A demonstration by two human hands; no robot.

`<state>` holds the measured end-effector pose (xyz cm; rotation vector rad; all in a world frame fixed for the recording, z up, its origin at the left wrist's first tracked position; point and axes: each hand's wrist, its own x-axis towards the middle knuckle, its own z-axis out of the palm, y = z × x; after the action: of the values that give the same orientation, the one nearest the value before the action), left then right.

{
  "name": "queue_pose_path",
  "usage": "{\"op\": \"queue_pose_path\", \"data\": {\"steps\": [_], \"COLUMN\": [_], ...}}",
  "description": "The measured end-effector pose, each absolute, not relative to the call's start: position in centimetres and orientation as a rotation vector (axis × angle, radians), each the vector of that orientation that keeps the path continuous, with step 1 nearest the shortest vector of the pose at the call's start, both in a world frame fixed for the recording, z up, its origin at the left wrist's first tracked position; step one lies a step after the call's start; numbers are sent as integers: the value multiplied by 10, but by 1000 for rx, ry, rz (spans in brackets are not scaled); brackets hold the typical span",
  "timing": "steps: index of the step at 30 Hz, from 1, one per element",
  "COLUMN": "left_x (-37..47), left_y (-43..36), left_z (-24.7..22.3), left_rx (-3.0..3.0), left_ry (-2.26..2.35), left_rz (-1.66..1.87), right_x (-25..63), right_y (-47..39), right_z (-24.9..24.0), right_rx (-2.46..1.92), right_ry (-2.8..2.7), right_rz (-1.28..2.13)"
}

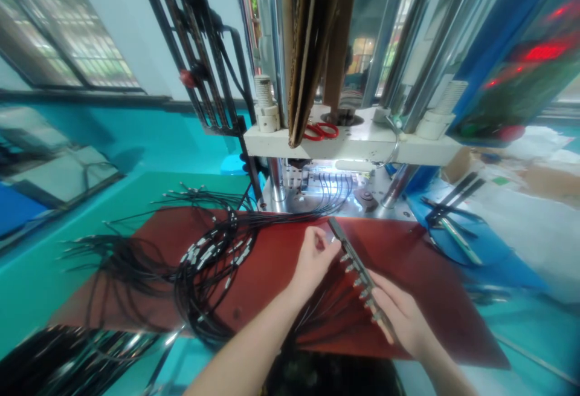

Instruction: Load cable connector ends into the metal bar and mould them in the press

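A long dark metal bar (352, 255) with a row of small pale connector ends along its left side slants above the red-brown board (281, 263). My right hand (401, 311) is wrapped round the bar's lower part. At its upper end, the thumb and forefinger of my left hand (315, 254) are pinched together, close against the bar. Whatever is between those fingertips is too small and blurred to name. Thin black cables (317, 323) trail from the bar's connectors down over the board.
A coiled bundle of black cables (199, 275) with white labels lies on the board's left. Behind stands a press with a white plate (362, 145), red scissors (321, 131) and cardboard (306, 51); cables run into its lit mould (324, 179). Tweezers (460, 239) lie right.
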<state>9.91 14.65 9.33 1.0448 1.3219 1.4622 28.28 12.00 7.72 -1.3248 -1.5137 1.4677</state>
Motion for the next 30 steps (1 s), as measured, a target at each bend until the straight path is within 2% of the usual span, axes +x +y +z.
{"op": "queue_pose_path", "data": {"steps": [12,17,30], "left_x": [91,92,82], "left_y": [134,138,166], "left_z": [96,93,94], "left_rx": [776,914,980], "left_ry": [1065,1185,1109], "left_rz": [1354,1117,904], "right_x": [283,284,285], "right_y": [119,120,126], "right_z": [78,79,89], "right_rx": [-1375,-1352,-1342], "right_ry": [-1465,-1488,-1690], "right_rz": [1492,1503,1463]}}
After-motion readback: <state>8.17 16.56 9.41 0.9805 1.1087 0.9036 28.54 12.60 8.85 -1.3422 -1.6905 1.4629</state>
